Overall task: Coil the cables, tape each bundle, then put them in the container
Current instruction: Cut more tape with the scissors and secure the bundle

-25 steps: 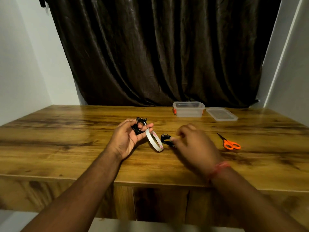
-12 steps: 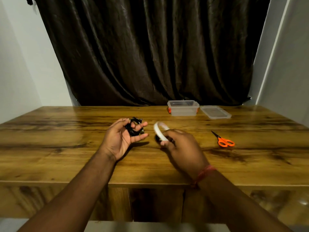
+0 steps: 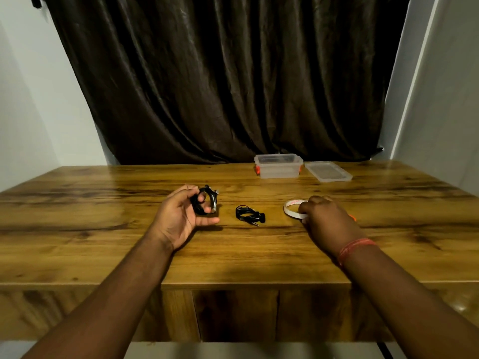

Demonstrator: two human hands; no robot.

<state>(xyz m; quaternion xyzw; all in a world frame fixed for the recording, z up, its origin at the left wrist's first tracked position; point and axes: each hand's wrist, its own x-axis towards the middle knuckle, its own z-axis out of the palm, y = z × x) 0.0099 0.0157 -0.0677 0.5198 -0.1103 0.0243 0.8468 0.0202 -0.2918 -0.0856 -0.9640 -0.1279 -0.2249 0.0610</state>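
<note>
My left hand (image 3: 181,216) holds a coiled black cable bundle (image 3: 206,200) between thumb and curled fingers, just above the wooden table (image 3: 103,242). A second black coiled cable (image 3: 248,215) lies on the table between my hands. My right hand (image 3: 326,221) grips a white tape roll (image 3: 293,209) at the table surface, to the right of the loose cable. The clear plastic container (image 3: 278,165) stands open at the back of the table.
The container's clear lid (image 3: 328,171) lies flat beside it on the right. Orange scissors (image 3: 352,217) are almost fully hidden behind my right hand. A dark curtain hangs behind the table, with white walls on both sides.
My right hand took the tape roll away from the left hand and carried it rightward down to the table. The left hand kept the cable bundle. The second cable is now uncovered.
</note>
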